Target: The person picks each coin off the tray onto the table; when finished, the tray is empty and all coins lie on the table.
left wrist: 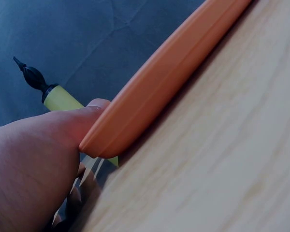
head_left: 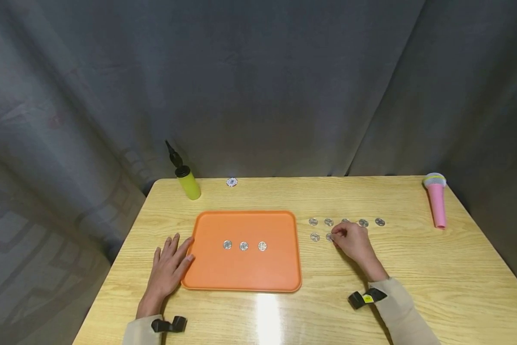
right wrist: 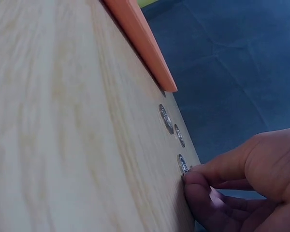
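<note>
My left hand (head_left: 166, 270) lies with spread fingers at the left rim of an orange tray (head_left: 241, 278). The thumb (left wrist: 77, 121) touches the tray's edge in the left wrist view. Three silver coins sit in a row on the tray, one being the middle coin (head_left: 244, 246). Right of the tray, my right hand (head_left: 354, 242) pinches the edge of a coin (right wrist: 182, 163) between thumb and fingertips, low at the tabletop. To its left lies another coin (head_left: 315, 237). Behind it runs a row of several coins, its leftmost coin (head_left: 313, 222) nearest the tray; the hand partly covers one.
A yellow-green hand pump (head_left: 188, 184) with a black nozzle stands at the back left of the wooden table (head_left: 413, 268). Near the back edge lies a white poker chip (head_left: 232, 182). A pink toy microphone (head_left: 436, 201) lies at the far right. Grey curtains (head_left: 258, 86) hang behind.
</note>
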{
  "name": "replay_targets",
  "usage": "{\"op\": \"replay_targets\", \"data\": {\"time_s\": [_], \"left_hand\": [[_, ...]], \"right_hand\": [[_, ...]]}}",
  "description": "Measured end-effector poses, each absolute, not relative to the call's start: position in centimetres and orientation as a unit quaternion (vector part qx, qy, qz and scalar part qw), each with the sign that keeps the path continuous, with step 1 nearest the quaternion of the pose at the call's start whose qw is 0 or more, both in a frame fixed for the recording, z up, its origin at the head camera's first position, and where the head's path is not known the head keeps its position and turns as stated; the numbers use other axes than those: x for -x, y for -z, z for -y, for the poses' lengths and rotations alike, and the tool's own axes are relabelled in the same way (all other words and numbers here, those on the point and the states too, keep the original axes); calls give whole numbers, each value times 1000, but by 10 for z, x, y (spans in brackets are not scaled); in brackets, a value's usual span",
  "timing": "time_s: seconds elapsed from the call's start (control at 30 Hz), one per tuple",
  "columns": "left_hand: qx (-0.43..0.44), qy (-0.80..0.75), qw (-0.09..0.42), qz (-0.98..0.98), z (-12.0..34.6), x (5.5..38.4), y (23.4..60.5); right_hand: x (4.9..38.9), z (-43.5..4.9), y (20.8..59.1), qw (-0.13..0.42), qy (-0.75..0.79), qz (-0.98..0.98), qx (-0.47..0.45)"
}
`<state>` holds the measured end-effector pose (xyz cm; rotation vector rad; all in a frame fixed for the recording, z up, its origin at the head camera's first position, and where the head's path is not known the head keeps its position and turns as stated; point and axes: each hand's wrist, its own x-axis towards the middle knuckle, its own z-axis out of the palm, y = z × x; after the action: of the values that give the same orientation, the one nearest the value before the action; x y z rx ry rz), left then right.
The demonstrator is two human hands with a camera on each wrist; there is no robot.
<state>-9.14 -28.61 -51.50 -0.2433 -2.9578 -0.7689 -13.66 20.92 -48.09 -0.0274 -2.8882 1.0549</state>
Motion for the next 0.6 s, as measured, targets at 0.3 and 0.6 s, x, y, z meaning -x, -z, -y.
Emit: {"op": "replay_targets", "data": {"time_s": [0.3,0.6], "left_hand": [[82,250,44,964,287,91,516],[84,252,45,963,287,91,515]], "right_hand": [[136,-218,470,49,-336,940,5],[138,-209,462,58,-378,924,-16]]}}
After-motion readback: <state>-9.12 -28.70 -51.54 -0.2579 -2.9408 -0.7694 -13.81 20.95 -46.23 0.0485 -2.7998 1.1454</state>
